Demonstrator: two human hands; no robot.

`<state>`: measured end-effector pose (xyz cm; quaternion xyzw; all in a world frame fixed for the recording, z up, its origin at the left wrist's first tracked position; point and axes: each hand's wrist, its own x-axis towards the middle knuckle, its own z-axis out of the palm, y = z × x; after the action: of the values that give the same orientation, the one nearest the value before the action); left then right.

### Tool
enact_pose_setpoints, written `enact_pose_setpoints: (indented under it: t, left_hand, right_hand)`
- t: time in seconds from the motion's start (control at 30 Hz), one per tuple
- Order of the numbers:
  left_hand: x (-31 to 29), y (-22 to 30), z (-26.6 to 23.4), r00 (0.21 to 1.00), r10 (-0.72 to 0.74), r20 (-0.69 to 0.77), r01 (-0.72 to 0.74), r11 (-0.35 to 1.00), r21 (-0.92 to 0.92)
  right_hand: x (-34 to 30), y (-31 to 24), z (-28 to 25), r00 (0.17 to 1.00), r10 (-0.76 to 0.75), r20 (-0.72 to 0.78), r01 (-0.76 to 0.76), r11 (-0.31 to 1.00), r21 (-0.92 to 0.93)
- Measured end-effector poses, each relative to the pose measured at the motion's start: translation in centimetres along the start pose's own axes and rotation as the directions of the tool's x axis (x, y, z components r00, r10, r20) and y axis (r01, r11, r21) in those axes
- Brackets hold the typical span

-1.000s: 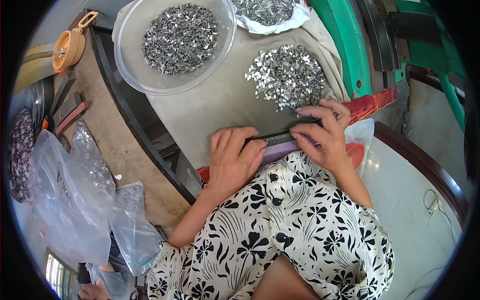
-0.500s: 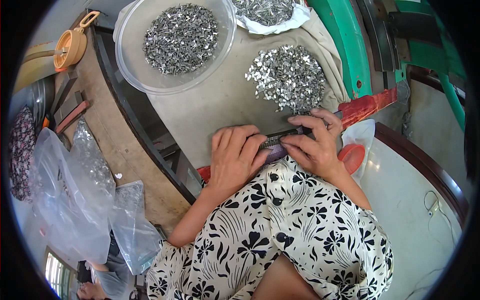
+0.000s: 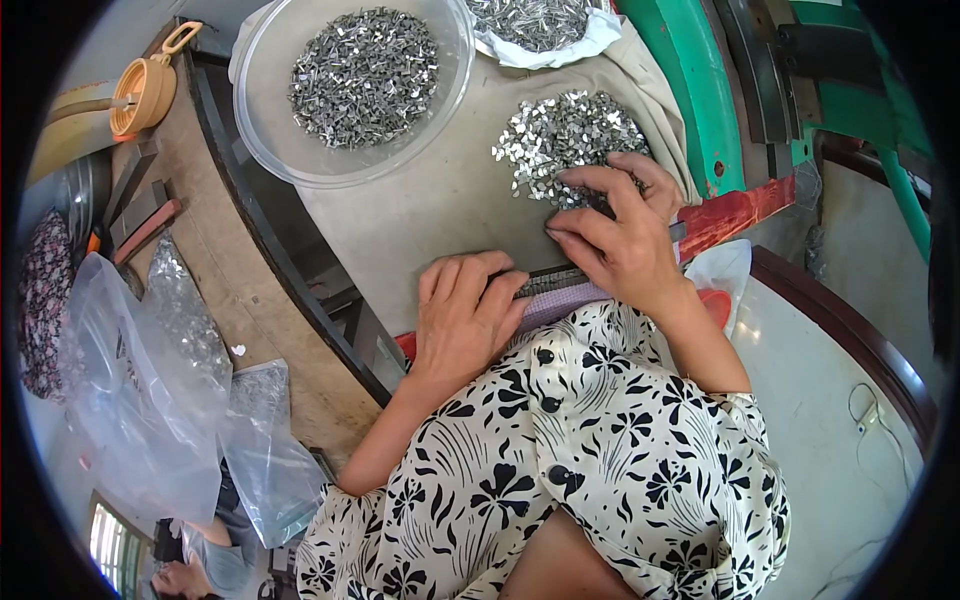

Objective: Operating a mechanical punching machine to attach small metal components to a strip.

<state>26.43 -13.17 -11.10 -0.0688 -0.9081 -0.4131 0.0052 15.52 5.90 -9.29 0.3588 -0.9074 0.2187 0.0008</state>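
My left hand (image 3: 465, 312) is closed over the left end of a narrow dark strip (image 3: 552, 280) with a row of small metal pieces along it. Thumb and forefinger grip the strip's end. A purple textured band (image 3: 550, 300) lies along its near side. My right hand (image 3: 630, 235) is above the near edge of a heap of small shiny flat metal pieces (image 3: 565, 125), off the strip. Its thumb and forefinger tips are pressed together, the other fingers curled over the heap; whatever is between them is too small to make out.
Beyond stand a clear plastic bowl (image 3: 245, 130) of small metal parts and a white bag (image 3: 575, 52) of pin-like pieces. Green machine framing (image 3: 690, 90) borders the right, with a red bar (image 3: 745, 212). Plastic bags (image 3: 150, 390) lie left. Another person (image 3: 215, 560) appears lower left.
My right hand has lifted off the strip and moved up and away to the heap of metal pieces, uncovering the strip's right part. My left hand has stayed nearly in place.
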Motion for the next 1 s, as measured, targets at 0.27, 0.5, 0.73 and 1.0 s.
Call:
enact_pose_setpoints:
  t: [0.27, 0.5, 0.73, 1.0]
  left_hand:
    - [-0.1, -0.3, -0.3, 1.0, -0.024, 0.0, 0.024, 0.996, -0.085]
    - [0.0, -0.3, -0.4, 1.0, -0.006, -0.014, 0.005, 0.996, -0.084]
    - [-0.2, -0.5, -0.4, 0.997, -0.035, -0.07, 0.029, 0.995, -0.094]
    - [-0.1, -0.4, -0.3, 0.997, -0.008, -0.072, 0.003, 0.997, -0.072]
  right_hand:
    - [-0.3, -0.4, -0.4, 1.0, 0.019, -0.008, -0.02, 0.999, -0.045]
    - [-0.5, -0.3, -0.5, 0.998, 0.028, 0.061, -0.029, 1.0, 0.011]
    - [-1.0, 0.4, -1.6, 0.997, 0.078, -0.007, -0.078, 0.997, 0.01]
    - [-1.4, -0.3, -1.3, 0.995, 0.099, -0.022, -0.099, 0.995, 0.005]
